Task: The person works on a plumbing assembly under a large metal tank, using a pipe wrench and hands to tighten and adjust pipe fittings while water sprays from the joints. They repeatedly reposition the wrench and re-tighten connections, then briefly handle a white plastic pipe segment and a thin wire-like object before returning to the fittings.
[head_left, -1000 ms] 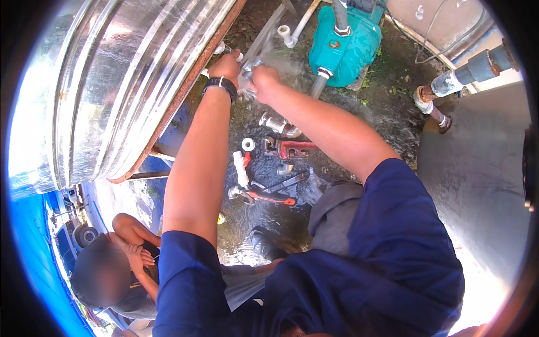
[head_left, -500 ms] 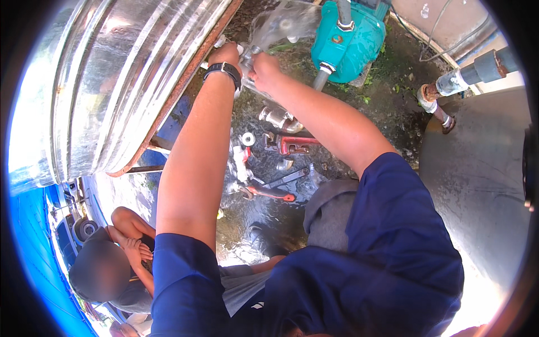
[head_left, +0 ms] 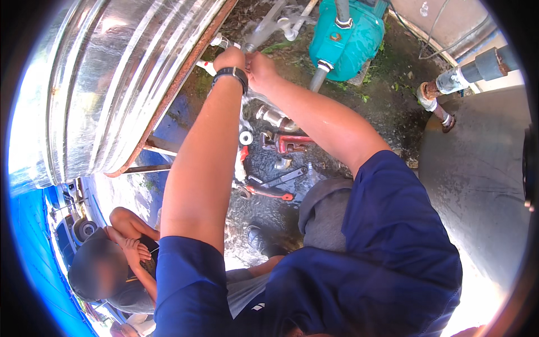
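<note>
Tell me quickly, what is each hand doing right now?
Left hand: closed on the white pipe fitting at the steel tank.
Right hand: fingers curled at the same fitting; exact grip cannot be told.

Corrugated metal tank (head_left: 112,84) on the left, teal pump (head_left: 348,39) at the top, red pipe wrenches (head_left: 292,141) and loose metal fittings (head_left: 272,117) on wet ground, grey capped pipe (head_left: 477,70) at right, another person crouching (head_left: 120,264) at lower left.
</note>
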Motion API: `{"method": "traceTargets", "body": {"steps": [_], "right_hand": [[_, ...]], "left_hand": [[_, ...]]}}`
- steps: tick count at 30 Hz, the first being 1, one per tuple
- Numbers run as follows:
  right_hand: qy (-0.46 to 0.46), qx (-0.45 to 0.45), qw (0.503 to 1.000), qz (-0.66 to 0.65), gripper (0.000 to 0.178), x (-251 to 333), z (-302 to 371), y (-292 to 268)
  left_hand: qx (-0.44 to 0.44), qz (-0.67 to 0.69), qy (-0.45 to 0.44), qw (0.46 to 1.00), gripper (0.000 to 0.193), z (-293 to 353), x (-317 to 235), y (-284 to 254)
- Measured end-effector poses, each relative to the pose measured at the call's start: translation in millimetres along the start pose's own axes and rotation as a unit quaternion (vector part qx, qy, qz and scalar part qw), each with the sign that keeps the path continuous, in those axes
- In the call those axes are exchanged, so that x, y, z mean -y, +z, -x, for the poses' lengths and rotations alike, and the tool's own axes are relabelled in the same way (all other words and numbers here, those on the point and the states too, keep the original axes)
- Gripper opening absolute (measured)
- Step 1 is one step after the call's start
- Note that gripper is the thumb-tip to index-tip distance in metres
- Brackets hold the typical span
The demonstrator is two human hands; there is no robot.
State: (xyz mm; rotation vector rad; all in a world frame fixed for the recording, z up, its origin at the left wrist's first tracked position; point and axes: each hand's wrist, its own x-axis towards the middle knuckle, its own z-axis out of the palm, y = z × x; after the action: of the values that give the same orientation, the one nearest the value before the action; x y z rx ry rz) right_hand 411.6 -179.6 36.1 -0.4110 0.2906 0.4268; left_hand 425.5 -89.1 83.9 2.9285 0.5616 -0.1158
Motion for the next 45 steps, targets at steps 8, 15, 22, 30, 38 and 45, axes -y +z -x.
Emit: {"method": "traceTargets", "body": {"steps": [8, 15, 22, 30, 38, 45], "right_hand": [[0.028, -0.021, 0.999, 0.04, 0.023, 0, -3, 1], [0.091, 0.015, 0.996, 0.007, 0.031, 1, -5, 1], [0.027, -0.096, 0.983, 0.157, 0.031, 11, -2, 2], [0.038, -0.057, 0.99, 0.126, 0.033, 13, -2, -5], [0.073, -0.021, 0.99, 0.119, 0.032, 22, -16, -11], [0.138, 0.034, 0.981, 0.128, 0.024, 36, -34, -10]], "left_hand": [[-0.013, 0.098, -0.12, 0.988, 0.028, 11, 15, 54], [-0.074, 0.068, -0.134, 0.986, 0.032, 19, -2, 54], [-0.095, 0.295, -0.152, 0.938, 0.038, 49, -21, 50], [-0.037, -0.104, 0.023, 0.994, 0.038, 70, -30, 23], [-0.088, -0.01, 0.078, 0.993, 0.039, 28, -1, 66], [-0.207, 0.365, 0.023, 0.907, 0.035, 2, 2, 64]]}}
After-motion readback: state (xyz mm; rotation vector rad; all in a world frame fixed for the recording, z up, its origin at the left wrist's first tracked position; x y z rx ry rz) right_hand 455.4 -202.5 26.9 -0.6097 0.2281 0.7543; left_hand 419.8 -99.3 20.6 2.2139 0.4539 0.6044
